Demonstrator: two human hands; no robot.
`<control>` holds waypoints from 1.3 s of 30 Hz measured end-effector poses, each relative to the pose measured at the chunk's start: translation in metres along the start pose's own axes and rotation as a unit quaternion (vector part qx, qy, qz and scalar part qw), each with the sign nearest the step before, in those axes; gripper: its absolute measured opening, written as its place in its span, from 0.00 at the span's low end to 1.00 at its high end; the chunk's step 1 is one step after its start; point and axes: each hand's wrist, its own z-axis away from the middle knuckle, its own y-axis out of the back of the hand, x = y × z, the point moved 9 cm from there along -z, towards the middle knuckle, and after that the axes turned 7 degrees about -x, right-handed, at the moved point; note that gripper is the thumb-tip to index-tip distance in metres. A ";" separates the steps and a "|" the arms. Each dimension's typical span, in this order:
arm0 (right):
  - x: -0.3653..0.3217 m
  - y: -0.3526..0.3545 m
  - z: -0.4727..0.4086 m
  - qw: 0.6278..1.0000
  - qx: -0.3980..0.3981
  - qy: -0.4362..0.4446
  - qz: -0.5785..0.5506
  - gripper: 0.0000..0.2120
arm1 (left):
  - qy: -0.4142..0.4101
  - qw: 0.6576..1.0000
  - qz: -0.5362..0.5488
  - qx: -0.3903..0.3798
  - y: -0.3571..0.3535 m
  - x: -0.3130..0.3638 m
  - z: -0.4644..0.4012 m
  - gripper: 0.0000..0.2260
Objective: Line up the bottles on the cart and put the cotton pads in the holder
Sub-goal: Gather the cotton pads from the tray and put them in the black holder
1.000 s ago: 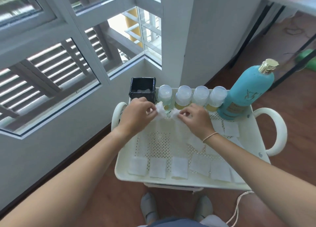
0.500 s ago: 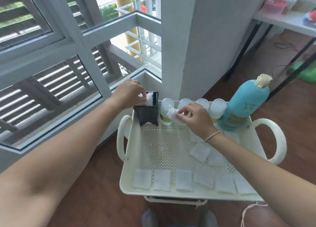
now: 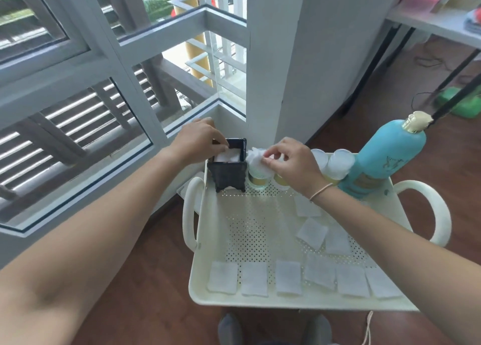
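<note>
A cream cart tray carries a black square holder at its far left corner. My left hand is over the holder, fingertips pinching the left edge of a white cotton pad that lies inside it. My right hand holds a crumpled cotton pad just right of the holder, above a row of small white-capped bottles along the far edge. A tall teal bottle with a gold cap ends that row. Several flat pads lie along the front and right of the tray.
The cart has looped handles on the left and right. A window wall stands to the left and a white pillar just behind the cart. A table and a green object are at far right.
Both hands rose from the tray, each with a pad. My left hand carried its pad to the holder and pushed it down inside; my right hand moved left towards the holder.
</note>
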 end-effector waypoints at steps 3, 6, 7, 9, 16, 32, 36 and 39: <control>-0.028 -0.032 -0.040 0.998 -0.044 0.025 0.029 0.07 | 0.016 0.992 0.123 -0.012 0.005 -0.049 0.012 0.12; -0.039 -0.043 -0.059 0.993 -0.050 0.038 0.098 0.08 | 0.022 0.977 0.170 -0.126 -0.018 -0.058 0.020 0.30; -0.040 -0.047 -0.065 0.990 -0.053 0.040 0.124 0.08 | 0.025 0.976 0.162 -0.145 -0.022 -0.056 0.020 0.34; -0.040 -0.058 -0.072 0.981 -0.068 0.041 0.177 0.08 | 0.024 0.975 0.160 -0.150 -0.030 -0.052 0.017 0.38; -0.033 -0.092 -0.085 0.952 -0.152 0.011 0.267 0.07 | 0.009 0.977 0.172 -0.126 -0.034 -0.050 0.013 0.38; -0.005 -0.109 -0.090 0.924 -0.276 -0.053 0.261 0.08 | 0.007 0.975 0.185 -0.125 -0.036 -0.052 0.014 0.37; -0.014 -0.097 -0.089 0.938 -0.249 -0.031 0.238 0.09 | 0.015 0.975 0.181 -0.131 -0.036 -0.051 0.015 0.37; -0.024 -0.063 -0.077 0.980 -0.154 -0.005 0.125 0.08 | 0.013 0.978 0.158 -0.139 -0.037 -0.050 0.017 0.38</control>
